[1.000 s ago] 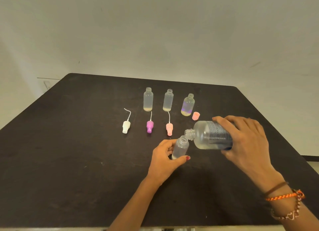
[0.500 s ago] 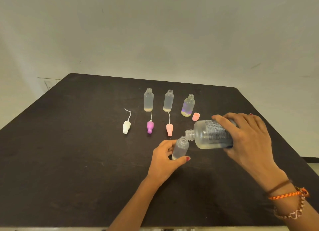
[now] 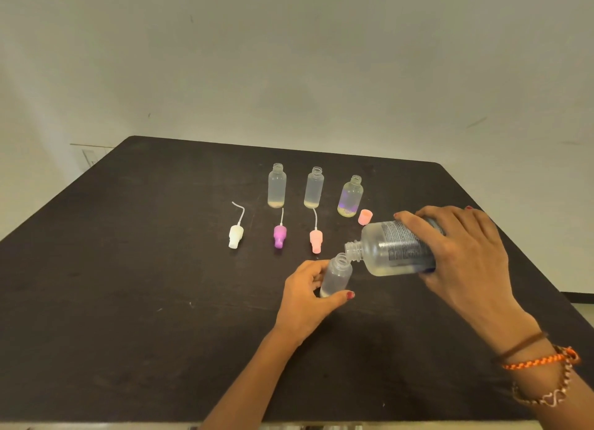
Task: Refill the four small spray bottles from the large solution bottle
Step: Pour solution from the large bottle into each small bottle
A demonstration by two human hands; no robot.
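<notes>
My right hand (image 3: pixel 463 252) grips the large clear solution bottle (image 3: pixel 393 249), tipped on its side with its open neck at the mouth of a small frosted bottle (image 3: pixel 337 275). My left hand (image 3: pixel 305 296) holds that small bottle, tilted slightly right, low on the dark table (image 3: pixel 128 301); a little liquid shows at its bottom. Three more small open bottles stand in a row behind: left (image 3: pixel 277 186), middle (image 3: pixel 314 189) and right with a purple tint (image 3: pixel 350 197). Each has a thin yellowish layer at the bottom.
Three spray heads with dip tubes lie in front of the row: white (image 3: pixel 236 233), purple (image 3: pixel 279 235), pink (image 3: pixel 316 240). A small pink cap (image 3: pixel 365 217) lies beside the right bottle. A pale wall stands behind the table's far edge.
The large bottle has tipped slightly further and shifted a little up and right with my right hand. The small bottle and my left hand stay in place.
</notes>
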